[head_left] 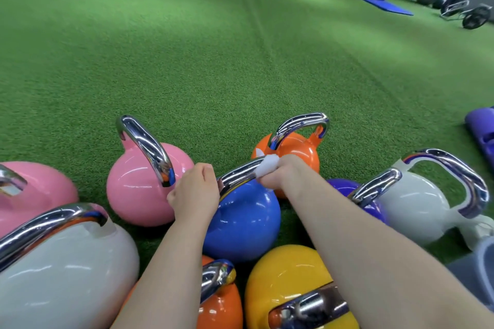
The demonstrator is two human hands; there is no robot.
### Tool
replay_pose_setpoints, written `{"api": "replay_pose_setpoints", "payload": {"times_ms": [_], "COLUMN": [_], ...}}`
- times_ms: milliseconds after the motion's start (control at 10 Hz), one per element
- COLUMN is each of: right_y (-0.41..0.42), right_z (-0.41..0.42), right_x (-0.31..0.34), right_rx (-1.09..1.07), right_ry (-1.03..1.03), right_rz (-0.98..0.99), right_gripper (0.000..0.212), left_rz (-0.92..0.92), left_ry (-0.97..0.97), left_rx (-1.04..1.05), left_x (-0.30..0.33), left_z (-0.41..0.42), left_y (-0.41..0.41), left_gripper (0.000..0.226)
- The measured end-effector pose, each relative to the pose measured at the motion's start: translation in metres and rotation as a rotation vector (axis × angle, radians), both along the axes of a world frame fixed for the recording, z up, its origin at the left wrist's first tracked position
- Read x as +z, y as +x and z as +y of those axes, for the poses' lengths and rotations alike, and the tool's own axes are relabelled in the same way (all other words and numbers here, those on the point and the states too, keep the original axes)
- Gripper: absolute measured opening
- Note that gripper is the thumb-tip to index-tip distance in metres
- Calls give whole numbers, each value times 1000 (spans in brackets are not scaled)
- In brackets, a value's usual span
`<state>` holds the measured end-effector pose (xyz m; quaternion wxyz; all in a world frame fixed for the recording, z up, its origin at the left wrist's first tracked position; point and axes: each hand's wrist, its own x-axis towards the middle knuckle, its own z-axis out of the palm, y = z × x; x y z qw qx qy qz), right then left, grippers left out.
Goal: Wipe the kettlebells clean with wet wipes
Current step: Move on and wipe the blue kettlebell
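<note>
Yellow kettlebell [288, 278]: closest to me, just behind the blue kettlebell.
Blue kettlebell [246, 222]: on green turf [213, 61], ringed by other kettlebells.
Left hand [195, 192]: my fingers curl around the blue kettlebell's chrome handle [235, 176].
Right hand [280, 176]: presses a wet wipe [267, 168] around that handle's far end.

Beyond the kettlebells, the green turf [213, 48] lies open well out toward its far edge. Round the blue kettlebell [243, 224] the room is tight: the pink kettlebell [139, 184] just left, orange kettlebell [294, 152] behind, purple kettlebell [344, 187] right, yellow kettlebell [288, 275] in front.
</note>
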<state>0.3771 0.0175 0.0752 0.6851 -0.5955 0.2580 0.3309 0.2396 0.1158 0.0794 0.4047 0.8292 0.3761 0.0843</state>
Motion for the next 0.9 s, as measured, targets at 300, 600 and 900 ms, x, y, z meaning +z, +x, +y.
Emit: {"api": "replay_pose_setpoints", "payload": {"times_ms": [300, 600, 900], "right_y": [-6, -36, -19], "right_z": [-60, -69, -60], "right_x": [-18, -46, -67], "right_rx": [183, 534, 613], "right_ry": [-124, -54, -304], "right_rz": [-59, -480, -535], "right_gripper": [30, 39, 11], "left_rz": [-1, -33, -15], "left_ry": [30, 53, 67], "left_rx": [9, -2, -18], "left_x": [-12, -11, -20], "left_z": [2, 3, 7], "left_y": [10, 10, 17], "left_gripper": [38, 38, 31]}}
